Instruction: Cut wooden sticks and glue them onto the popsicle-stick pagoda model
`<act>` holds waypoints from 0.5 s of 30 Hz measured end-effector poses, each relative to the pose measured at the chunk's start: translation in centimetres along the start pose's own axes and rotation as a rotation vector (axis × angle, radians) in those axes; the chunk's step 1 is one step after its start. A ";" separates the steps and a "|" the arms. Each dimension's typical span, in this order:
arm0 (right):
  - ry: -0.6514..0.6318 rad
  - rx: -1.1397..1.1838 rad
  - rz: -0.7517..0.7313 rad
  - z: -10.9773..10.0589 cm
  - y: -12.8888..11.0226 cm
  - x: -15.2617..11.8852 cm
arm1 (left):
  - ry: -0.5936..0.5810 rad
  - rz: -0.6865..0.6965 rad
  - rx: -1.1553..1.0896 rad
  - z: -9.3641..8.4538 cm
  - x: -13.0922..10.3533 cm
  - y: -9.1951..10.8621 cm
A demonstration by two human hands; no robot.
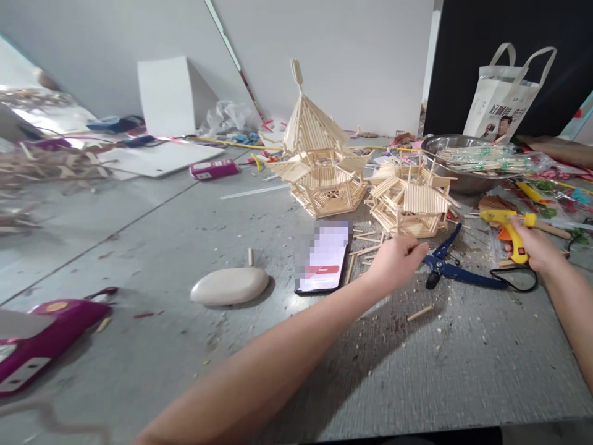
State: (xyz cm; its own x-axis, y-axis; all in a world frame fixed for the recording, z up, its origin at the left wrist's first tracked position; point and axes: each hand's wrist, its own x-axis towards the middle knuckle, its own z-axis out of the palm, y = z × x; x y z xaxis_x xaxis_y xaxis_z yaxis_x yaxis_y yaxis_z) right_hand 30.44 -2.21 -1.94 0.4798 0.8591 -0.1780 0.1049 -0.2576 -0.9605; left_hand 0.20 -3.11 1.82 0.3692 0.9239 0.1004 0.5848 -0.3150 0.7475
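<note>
In my right hand [540, 246] is a yellow hot glue gun [498, 216], its nozzle pointing left. My left hand [396, 262] is closed with the fingers curled; whatever is in them, if anything, is hidden. It hovers at the front of a small, roofless pavilion model [424, 201] made of thin wooden sticks. Just right of its fingers lie blue-handled cutters [447, 269] on the table. Behind and to the left stands a taller stick pavilion [319, 154] with a pointed roof. Loose cut sticks [364, 250] are scattered beside the small model.
A phone [324, 259] with a lit screen lies left of my left hand, near a white oval object [230, 286]. A steel bowl [463, 176] holds bundled sticks, with a tote bag [503, 102] behind it. Purple power strips [58, 330] lie at left on the grey table [152, 364].
</note>
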 end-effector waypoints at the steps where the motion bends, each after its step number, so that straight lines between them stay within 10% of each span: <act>1: -0.010 0.011 -0.013 0.0 -0.1 0.0 | -0.027 0.030 0.143 0.0 -0.4 0.0; 15: 0.014 -0.100 -0.028 -0.4 0.8 0.6 | -0.123 -0.152 0.794 -5.3 -0.6 -3.2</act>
State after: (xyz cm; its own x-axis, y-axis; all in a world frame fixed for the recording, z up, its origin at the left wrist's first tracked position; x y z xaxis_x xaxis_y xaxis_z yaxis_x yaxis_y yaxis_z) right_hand 31.17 -2.09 -2.74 0.4879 0.8604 -0.1473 0.2044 -0.2767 -0.9390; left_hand -5.72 -1.51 2.91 0.2947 0.9529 -0.0718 0.9551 -0.2914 0.0541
